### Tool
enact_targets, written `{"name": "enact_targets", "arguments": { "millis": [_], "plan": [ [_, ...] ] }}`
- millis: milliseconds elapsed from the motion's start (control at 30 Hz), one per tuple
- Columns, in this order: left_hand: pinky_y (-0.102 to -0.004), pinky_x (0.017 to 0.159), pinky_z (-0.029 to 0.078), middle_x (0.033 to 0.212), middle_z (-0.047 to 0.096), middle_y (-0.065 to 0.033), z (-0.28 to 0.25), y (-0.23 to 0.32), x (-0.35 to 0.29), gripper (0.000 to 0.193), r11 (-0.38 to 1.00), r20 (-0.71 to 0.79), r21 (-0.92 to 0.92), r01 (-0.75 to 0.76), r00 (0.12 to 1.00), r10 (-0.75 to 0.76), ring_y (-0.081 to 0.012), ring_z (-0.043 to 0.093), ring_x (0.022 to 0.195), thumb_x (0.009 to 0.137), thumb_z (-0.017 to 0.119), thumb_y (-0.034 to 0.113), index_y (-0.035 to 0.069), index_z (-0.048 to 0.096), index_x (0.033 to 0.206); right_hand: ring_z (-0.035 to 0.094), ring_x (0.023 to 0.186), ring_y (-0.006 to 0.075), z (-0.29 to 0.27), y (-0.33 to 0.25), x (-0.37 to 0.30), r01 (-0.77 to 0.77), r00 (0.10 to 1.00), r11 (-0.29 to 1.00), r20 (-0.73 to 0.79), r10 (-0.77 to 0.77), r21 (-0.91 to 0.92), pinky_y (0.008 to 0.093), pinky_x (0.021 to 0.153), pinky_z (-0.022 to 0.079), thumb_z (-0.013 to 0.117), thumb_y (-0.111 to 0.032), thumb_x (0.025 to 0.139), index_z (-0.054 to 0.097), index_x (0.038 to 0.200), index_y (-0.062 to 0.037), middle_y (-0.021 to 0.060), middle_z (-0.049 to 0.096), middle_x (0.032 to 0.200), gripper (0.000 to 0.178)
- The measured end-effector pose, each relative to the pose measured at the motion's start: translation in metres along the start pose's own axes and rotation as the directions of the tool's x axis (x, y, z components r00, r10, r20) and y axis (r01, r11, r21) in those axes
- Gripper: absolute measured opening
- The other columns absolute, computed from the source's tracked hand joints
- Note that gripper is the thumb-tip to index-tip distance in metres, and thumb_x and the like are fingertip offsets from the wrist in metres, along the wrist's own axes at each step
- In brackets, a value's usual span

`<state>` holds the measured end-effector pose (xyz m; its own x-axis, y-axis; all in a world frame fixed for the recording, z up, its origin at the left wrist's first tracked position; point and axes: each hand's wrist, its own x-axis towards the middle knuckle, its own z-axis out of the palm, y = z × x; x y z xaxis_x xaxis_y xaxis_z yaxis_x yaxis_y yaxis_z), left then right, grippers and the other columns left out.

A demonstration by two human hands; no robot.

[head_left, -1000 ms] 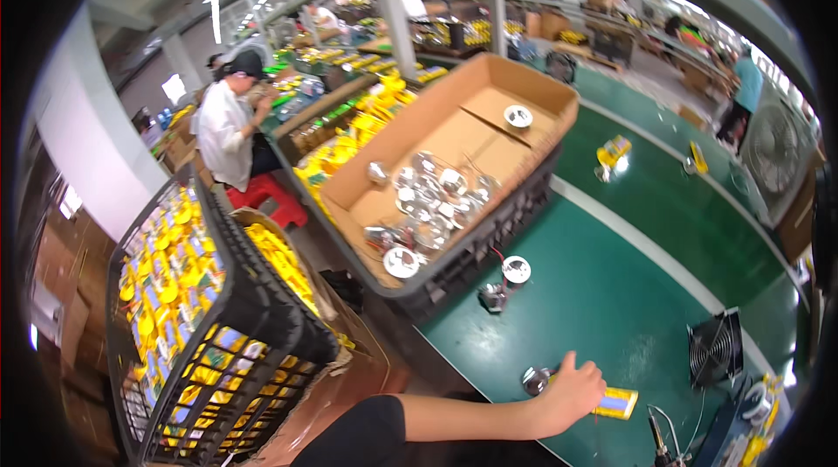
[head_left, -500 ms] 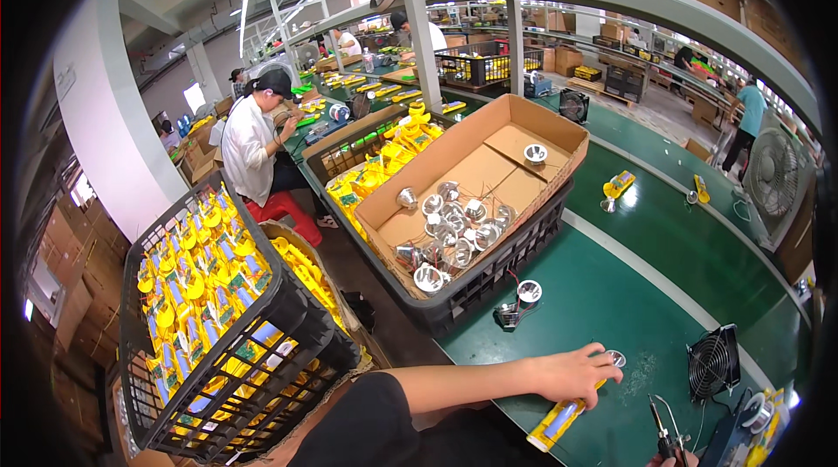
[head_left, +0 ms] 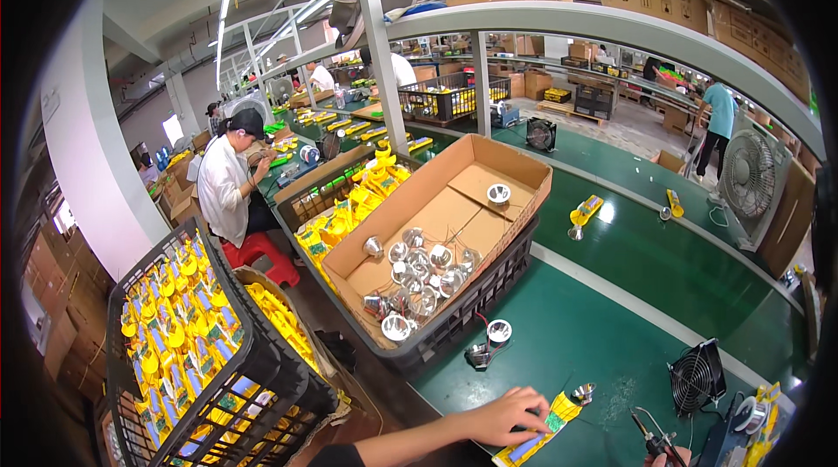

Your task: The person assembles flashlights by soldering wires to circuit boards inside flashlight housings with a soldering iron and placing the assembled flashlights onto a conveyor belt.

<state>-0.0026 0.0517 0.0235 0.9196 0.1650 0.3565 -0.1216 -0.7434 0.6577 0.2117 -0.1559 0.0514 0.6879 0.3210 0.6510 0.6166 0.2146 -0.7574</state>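
My left hand (head_left: 511, 417) is curled over a yellow flashlight housing (head_left: 563, 410) on the green bench, fingertips on its edge. Inside the housing show a blue battery cell (head_left: 526, 448) and a green circuit board. A silver reflector (head_left: 583, 393) sits at the housing's far end. At the lower edge my right hand (head_left: 679, 458), mostly cut off, grips a soldering iron (head_left: 653, 441) with its tip pointing up toward the bench. Farther back lies a reflector (head_left: 498, 332) wired to a small dark part (head_left: 477, 356).
An open cardboard box (head_left: 515, 161) of wired reflectors rests on a black crate (head_left: 489, 301). Left stands a crate (head_left: 262, 362) packed with yellow housings. A small black fan (head_left: 697, 377) is at right; beyond runs a green conveyor (head_left: 646, 249). A seated person (head_left: 225, 183) works farther off.
The view has shifted, so the scene sits lower and further left. My left hand has drawn back from the reflector along the housing, uncovering the green board. My right hand still holds the iron.
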Motion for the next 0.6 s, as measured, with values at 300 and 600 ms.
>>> {"name": "enact_targets", "arguments": {
  "millis": [300, 600],
  "plan": [
    [-0.03, 0.074, 0.039, 0.089, 0.054, -0.0031, 0.021, 0.018, -0.005, 0.019, 0.984, -0.135, -0.124, 0.13, 0.98, -0.147, -0.0186, 0.05, 0.081, 0.081, 0.054, 0.012, 0.008, 0.062, 0.097, 0.047, 0.049, 0.0124, 0.016, 0.0, 0.027, -0.108, 0.979, 0.99, 0.184, 0.09, 0.09, 0.0245, 0.049, 0.039, 0.06, -0.018, 0.078, 0.051, 0.088, -0.0002, 0.0049, 0.051, 0.059, 0.022],
    [-0.0315, 0.065, 0.042, 0.075, 0.062, -0.0067, 0.034, 0.045, 0.008, 0.01, 0.833, -0.466, -0.305, 0.462, 0.69, -0.554, -0.0221, 0.056, 0.067, 0.073, 0.065, 0.013, 0.006, 0.063, 0.079, 0.043, 0.04, 0.0088, 0.046, 0.012, 0.019, -0.159, 0.98, 0.947, 0.157, 0.119, 0.277, 0.0191, 0.036, 0.034, 0.063, -0.031, 0.074, 0.043, 0.082, -0.0022, 0.0059, 0.047, 0.061, 0.036]
  ]
}}
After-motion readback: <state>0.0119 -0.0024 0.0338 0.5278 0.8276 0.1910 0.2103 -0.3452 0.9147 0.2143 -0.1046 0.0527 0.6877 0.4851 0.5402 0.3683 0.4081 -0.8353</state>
